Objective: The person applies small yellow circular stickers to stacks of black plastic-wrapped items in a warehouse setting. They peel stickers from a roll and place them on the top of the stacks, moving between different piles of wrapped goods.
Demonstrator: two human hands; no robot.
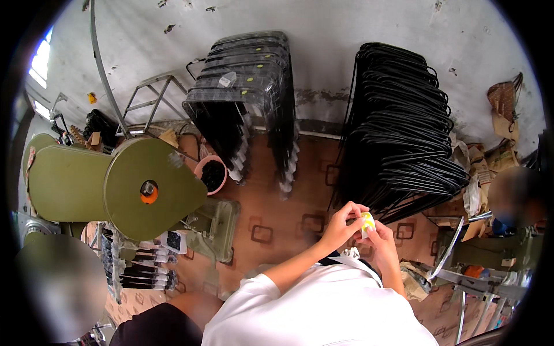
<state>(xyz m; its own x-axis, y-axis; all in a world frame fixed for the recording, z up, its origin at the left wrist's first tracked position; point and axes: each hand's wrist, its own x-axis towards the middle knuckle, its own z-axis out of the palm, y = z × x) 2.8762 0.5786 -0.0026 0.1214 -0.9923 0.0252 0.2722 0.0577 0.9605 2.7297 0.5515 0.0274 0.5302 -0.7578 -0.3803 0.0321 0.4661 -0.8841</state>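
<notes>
Close in front of my body, both hands meet over a small roll of stickers (367,221), white with yellow-green patches. My left hand (344,224) reaches in from the left, its thumb and fingertips pinched at the roll's upper left edge. From below on the right, my right hand (382,239) closes round the lower right side of the roll. Part of the roll is hidden by the fingers. Similar yellow-green round stickers dot the plastic-wrapped black metal frames (254,72) standing against the wall ahead.
Bare black tube frames (398,121) stand densely stacked ahead right. An olive-green machine (156,179) fills the left, near a pink bucket (212,175) of black parts. Another person (60,288) is at lower left, one more at far right. A metal rack (485,282) stands right.
</notes>
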